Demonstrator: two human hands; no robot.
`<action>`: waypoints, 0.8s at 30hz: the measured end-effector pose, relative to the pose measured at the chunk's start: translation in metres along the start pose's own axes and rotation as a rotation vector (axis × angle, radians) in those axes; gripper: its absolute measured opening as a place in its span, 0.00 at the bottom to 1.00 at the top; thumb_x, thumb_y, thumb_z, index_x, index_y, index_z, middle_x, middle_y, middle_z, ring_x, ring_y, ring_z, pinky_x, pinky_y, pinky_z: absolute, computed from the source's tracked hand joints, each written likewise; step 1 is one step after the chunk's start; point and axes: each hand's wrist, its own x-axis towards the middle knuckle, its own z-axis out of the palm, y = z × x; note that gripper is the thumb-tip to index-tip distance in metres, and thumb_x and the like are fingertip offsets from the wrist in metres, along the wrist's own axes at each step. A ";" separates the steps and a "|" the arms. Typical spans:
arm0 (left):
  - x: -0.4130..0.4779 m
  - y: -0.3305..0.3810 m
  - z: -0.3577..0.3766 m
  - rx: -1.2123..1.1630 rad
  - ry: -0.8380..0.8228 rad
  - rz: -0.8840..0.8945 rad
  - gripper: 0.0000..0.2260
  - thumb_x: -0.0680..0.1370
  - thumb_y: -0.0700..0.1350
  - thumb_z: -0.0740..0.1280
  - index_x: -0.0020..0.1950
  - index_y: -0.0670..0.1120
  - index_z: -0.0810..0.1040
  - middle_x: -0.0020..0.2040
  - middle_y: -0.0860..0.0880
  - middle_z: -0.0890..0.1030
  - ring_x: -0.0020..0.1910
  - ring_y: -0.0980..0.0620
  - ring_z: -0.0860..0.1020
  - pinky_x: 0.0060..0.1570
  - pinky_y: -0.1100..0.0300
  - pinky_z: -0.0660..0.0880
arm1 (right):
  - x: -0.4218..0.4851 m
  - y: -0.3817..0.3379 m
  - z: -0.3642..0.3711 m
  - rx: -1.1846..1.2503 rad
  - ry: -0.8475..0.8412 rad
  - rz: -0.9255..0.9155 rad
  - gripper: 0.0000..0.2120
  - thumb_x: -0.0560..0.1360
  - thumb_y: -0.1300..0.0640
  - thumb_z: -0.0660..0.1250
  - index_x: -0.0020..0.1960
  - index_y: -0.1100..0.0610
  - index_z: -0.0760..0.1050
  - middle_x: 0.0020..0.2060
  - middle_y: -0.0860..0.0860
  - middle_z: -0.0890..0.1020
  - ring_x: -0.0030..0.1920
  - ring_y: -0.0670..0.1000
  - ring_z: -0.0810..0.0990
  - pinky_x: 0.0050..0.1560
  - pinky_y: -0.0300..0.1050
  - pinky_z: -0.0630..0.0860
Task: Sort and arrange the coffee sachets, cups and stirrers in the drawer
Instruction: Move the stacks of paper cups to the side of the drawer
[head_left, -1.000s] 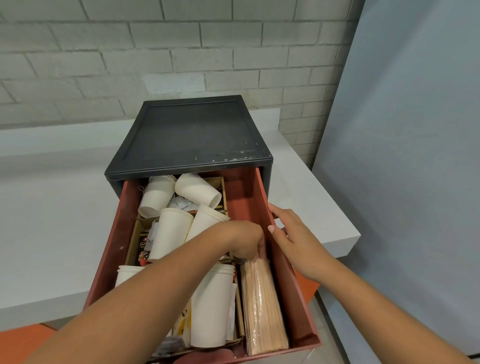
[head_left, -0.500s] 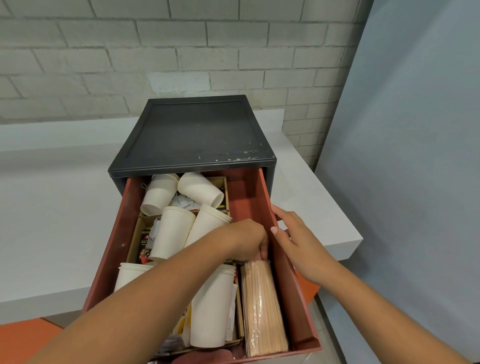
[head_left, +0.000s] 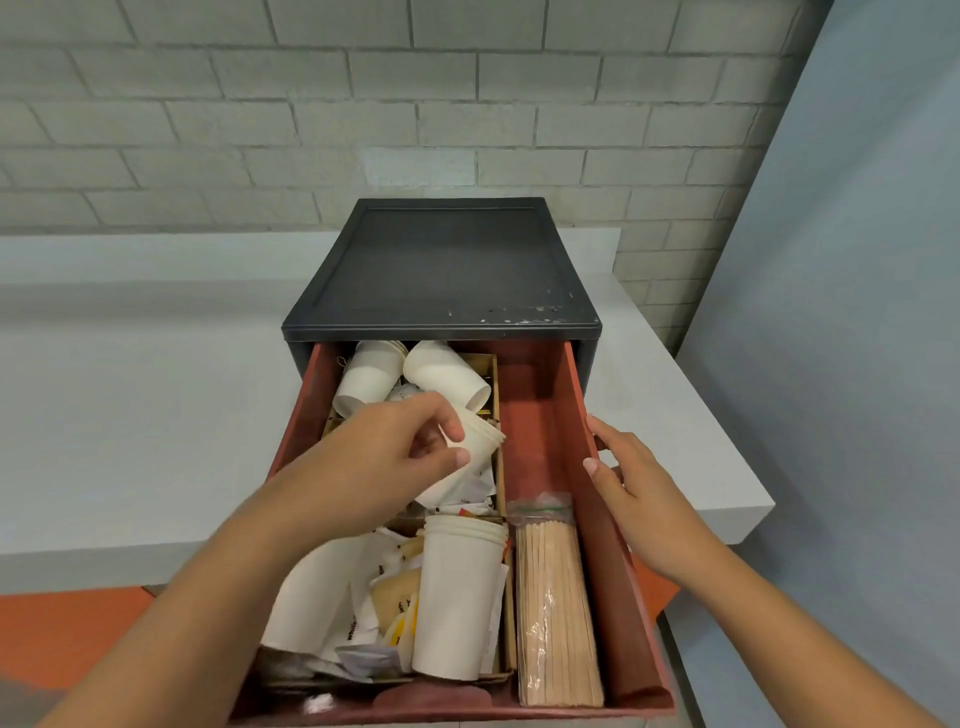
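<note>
A red drawer (head_left: 540, 431) stands pulled out of a black cabinet (head_left: 447, 270). Inside lie several white paper cup stacks on their sides, mixed with coffee sachets (head_left: 397, 608). My left hand (head_left: 395, 452) grips one cup stack (head_left: 470, 457) near its rim, over the middle of the drawer. Two more stacks (head_left: 441, 371) lie at the back and another stack (head_left: 460, 597) near the front. A clear bag of wooden stirrers (head_left: 556, 608) lies along the right side. My right hand (head_left: 628, 483) rests on the drawer's right wall with fingers relaxed.
A brown cardboard divider (head_left: 500, 415) splits the drawer's left part into compartments. The cabinet sits on a white counter (head_left: 130, 415) against a grey brick wall. A grey panel (head_left: 831, 364) rises to the right. Orange surface (head_left: 57, 629) shows below the counter.
My left hand left the top end of the stirrer bag and moved left and back, taking hold of a cup stack. The right hand stays on the drawer wall.
</note>
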 end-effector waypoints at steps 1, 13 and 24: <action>-0.012 -0.004 0.001 0.032 0.030 -0.066 0.06 0.76 0.58 0.68 0.48 0.58 0.74 0.41 0.60 0.81 0.39 0.60 0.79 0.39 0.58 0.76 | 0.000 0.000 0.001 -0.004 0.008 -0.003 0.23 0.82 0.50 0.55 0.77 0.44 0.58 0.64 0.44 0.70 0.52 0.39 0.73 0.53 0.28 0.65; -0.049 -0.022 0.085 0.389 -0.005 -0.369 0.39 0.62 0.81 0.58 0.57 0.51 0.74 0.52 0.52 0.80 0.51 0.52 0.78 0.44 0.56 0.73 | 0.001 0.001 0.005 -0.030 0.050 -0.042 0.22 0.83 0.53 0.55 0.76 0.50 0.60 0.68 0.48 0.70 0.63 0.43 0.70 0.63 0.40 0.66; -0.048 -0.021 0.089 0.325 0.118 -0.299 0.31 0.66 0.72 0.63 0.60 0.53 0.72 0.57 0.53 0.77 0.53 0.53 0.75 0.46 0.58 0.70 | -0.002 -0.002 0.005 -0.024 0.053 -0.026 0.23 0.83 0.52 0.54 0.77 0.50 0.59 0.71 0.48 0.68 0.68 0.45 0.67 0.64 0.37 0.64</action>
